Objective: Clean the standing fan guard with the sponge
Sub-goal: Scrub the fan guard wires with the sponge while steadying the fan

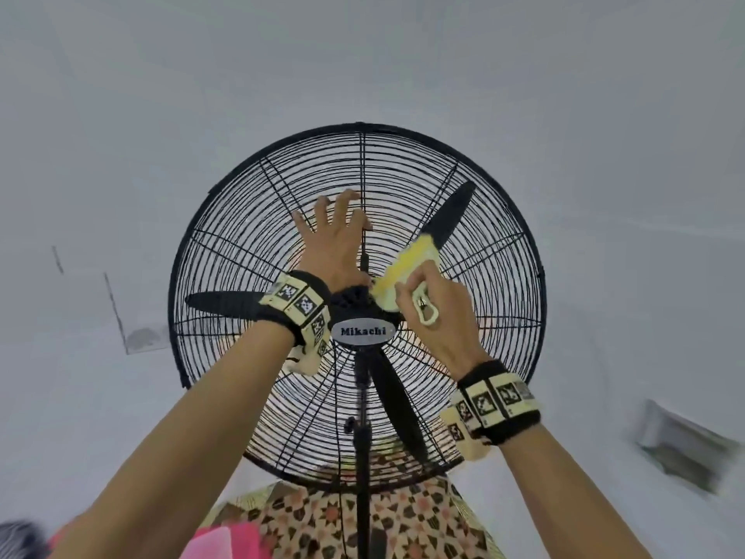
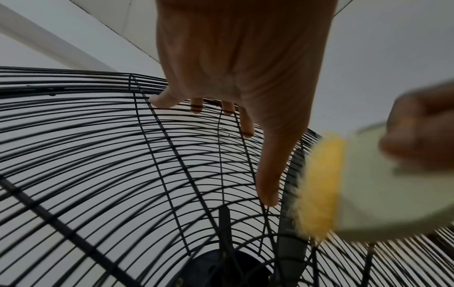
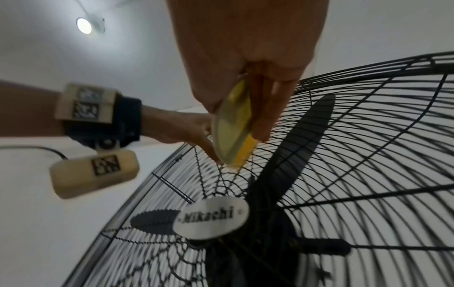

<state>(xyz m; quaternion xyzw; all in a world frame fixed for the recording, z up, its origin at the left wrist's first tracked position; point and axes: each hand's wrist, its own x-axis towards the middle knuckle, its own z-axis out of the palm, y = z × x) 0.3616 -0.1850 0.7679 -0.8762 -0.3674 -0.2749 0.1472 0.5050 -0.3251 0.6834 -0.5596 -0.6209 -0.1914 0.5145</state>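
The standing fan's black wire guard (image 1: pixel 225 256) fills the middle of the head view, with a silver "Mikachi" badge (image 1: pixel 361 331) at its hub. My left hand (image 1: pixel 334 232) lies spread on the guard's upper half, above the hub. In the left wrist view its fingertips (image 2: pixel 196 105) hook between the wires of the guard (image 2: pixel 98 155), and the thumb lies along them. My right hand (image 1: pixel 419 294) grips a yellow sponge (image 1: pixel 411 256) with a pale green back and presses it on the wires just right of the hub. The sponge (image 2: pixel 319 184) is blurred; its edge (image 3: pixel 233 126) meets the guard (image 3: pixel 368 136).
Three black blades (image 1: pixel 447 219) sit behind the wires. The fan's black pole (image 1: pixel 363 445) runs down over a patterned cloth (image 1: pixel 403 518), with something pink (image 1: pixel 217 538) at the lower left. White walls surround the fan. A ceiling lamp (image 3: pixel 83 25) is lit.
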